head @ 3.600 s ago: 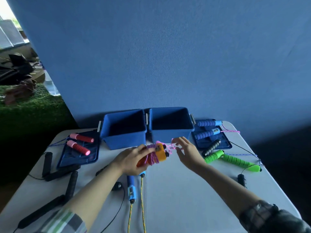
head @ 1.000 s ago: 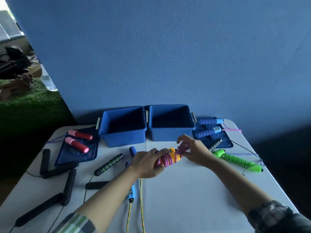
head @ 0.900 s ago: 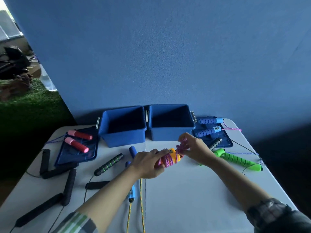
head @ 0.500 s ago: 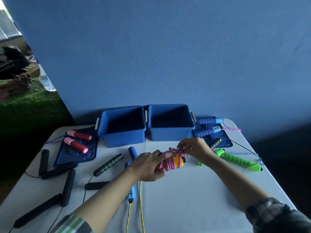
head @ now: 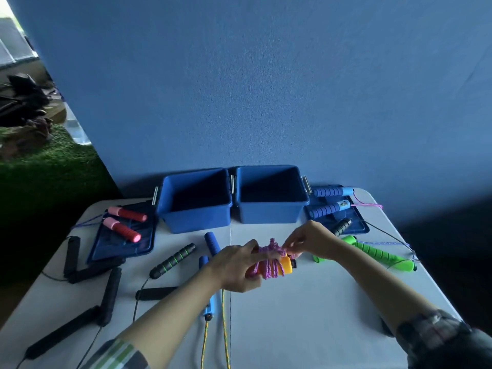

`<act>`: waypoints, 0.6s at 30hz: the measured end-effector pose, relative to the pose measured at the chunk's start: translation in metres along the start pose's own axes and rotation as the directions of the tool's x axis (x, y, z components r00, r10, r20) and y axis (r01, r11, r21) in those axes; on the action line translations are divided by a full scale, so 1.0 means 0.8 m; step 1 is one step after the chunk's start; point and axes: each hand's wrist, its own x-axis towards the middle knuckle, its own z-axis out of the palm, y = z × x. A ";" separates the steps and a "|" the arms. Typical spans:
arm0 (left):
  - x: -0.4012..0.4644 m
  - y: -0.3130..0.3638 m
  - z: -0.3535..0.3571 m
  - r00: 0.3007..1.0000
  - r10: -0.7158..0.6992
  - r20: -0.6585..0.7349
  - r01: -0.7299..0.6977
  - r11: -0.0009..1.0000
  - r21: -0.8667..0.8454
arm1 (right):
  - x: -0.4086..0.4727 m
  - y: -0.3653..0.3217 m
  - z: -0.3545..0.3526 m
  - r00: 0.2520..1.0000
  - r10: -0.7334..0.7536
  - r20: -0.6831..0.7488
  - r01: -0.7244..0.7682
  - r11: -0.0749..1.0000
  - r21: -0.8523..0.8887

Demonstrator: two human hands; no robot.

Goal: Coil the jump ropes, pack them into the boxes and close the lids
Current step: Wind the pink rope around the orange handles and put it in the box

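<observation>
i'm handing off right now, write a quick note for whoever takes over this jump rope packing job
Left hand grips the orange handles wrapped in pink cord just above the white table. Right hand pinches the loose pink cord end at the top of that bundle.

The two open blue plastic boxes stand side by side at the back, apparently holding nothing; their lids lie flat beside them.

Done: this rope is nearly coiled. Nothing is packed yet.

Left: secure the cord end, drop the bundle in a box, then coil and pack the green-handled rope, the blue, red and black ones, and close the lids.
</observation>
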 end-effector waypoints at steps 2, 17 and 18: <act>-0.003 0.001 0.001 1.000 0.016 -0.016 -0.016 1.000 -0.003 | -0.002 0.000 0.001 0.999 -0.039 -0.010 0.039 0.997 -0.068; -0.004 0.018 0.020 0.980 0.184 -0.079 -0.192 0.974 -0.120 | 0.016 -0.018 0.036 1.000 -0.020 -0.014 0.020 1.000 0.006; -0.004 0.015 0.021 0.988 0.134 -0.078 -0.145 0.978 -0.150 | 0.019 -0.018 0.036 1.000 0.001 0.004 -0.001 1.000 0.021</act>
